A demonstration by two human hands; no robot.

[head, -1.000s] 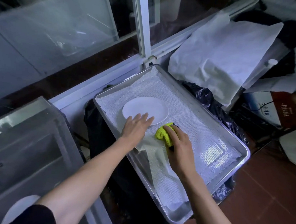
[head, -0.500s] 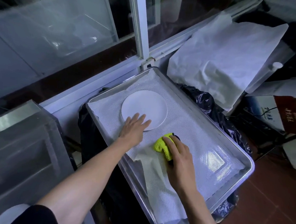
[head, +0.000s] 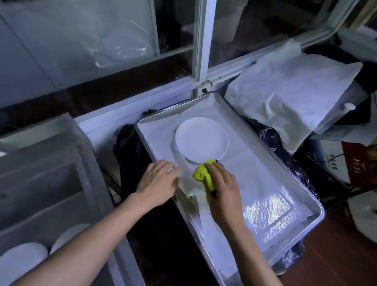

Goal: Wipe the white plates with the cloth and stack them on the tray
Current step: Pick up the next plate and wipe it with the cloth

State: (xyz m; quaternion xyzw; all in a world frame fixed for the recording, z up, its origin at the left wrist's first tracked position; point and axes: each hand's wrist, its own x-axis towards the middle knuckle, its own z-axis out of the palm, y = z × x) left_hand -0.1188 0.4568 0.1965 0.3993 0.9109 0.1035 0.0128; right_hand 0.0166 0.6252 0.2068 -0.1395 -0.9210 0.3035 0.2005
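Head view, white plate [head: 201,141] flat on tray [head: 311,220], right hand [head: 225,193] gripping cloth [head: 204,174]

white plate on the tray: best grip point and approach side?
Probably the left rim of the white plate, from the tray's left edge. It lies flat on the mesh liner, so only the thin rim offers purchase: thumb on top, fingers slid beneath. The left hand is open and free beside it; the right hand grips the yellow cloth at its near rim.
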